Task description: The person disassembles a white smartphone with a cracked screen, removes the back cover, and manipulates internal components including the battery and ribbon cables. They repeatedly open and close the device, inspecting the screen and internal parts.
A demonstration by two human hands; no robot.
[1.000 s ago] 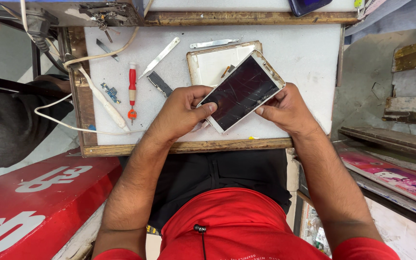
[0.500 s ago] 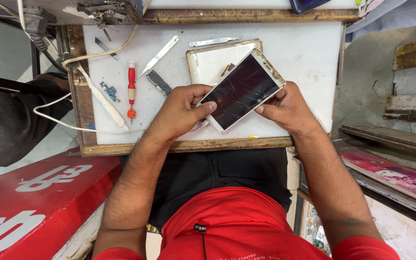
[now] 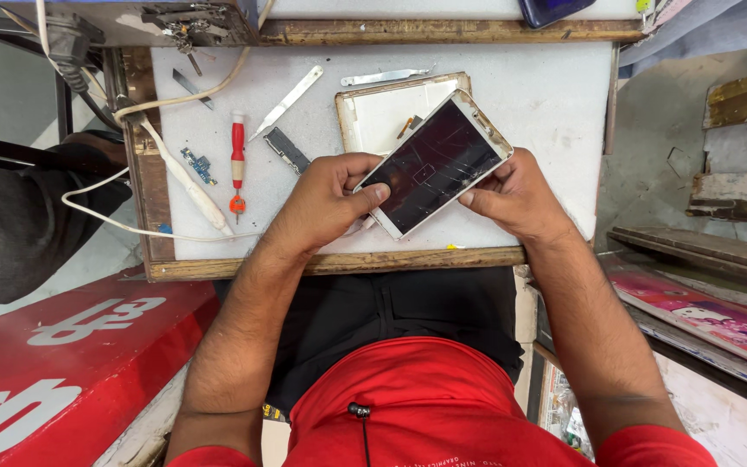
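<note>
A white-framed phone (image 3: 436, 162) with a dark, cracked screen is held tilted above the white work board (image 3: 546, 95). My left hand (image 3: 326, 197) grips its lower left end, thumb lying on the glass. My right hand (image 3: 516, 195) holds the lower right edge with the fingers curled under it. Beneath the phone lies a white back cover (image 3: 382, 108) with a small orange part on it.
On the board's left are a red-handled screwdriver (image 3: 237, 156), a white pry tool (image 3: 287, 102), metal tweezers (image 3: 386, 77), a small blue circuit piece (image 3: 197, 164) and a white soldering iron (image 3: 185, 177) with its cable. A red box (image 3: 54, 355) sits at lower left; another person's dark sleeve (image 3: 19, 216) is at left.
Both hands keep their hold on the phone; it has barely shifted. The other person's hand at upper left has moved slightly.
</note>
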